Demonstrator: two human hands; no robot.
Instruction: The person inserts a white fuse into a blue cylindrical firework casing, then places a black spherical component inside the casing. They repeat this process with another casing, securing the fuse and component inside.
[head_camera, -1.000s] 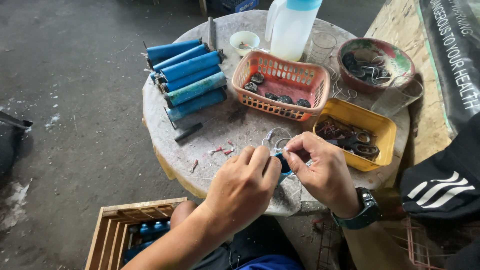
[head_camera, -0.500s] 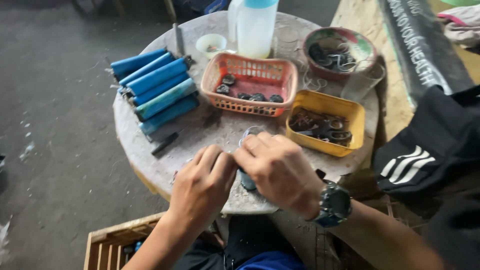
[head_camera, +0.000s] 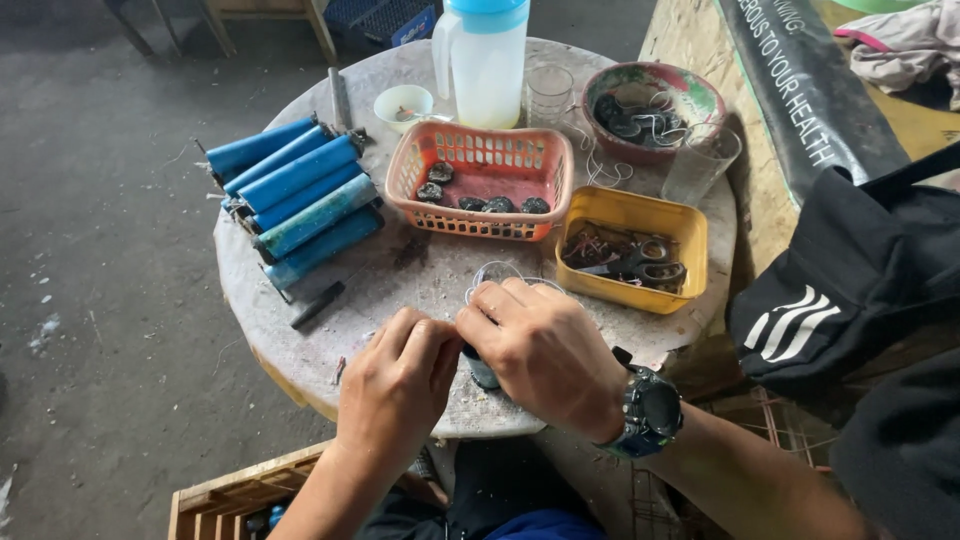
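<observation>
Head view: both hands meet at the near edge of the round table (head_camera: 300, 330). The left hand (head_camera: 395, 385) and right hand (head_camera: 545, 350) pinch a small blue tube (head_camera: 480, 368) upright between them — mostly hidden by the fingers, with thin wire (head_camera: 490, 272) looping above it. It looks light, rigid and smooth, best gripped around its body; the wire seems springy and easily bent.

We see blue tubes (head_camera: 300, 200) lying bundled left on the round table (head_camera: 400, 290), an orange basket (head_camera: 480, 180) beside a yellow tray (head_camera: 630, 215), a white jug (head_camera: 485, 60) behind.
</observation>
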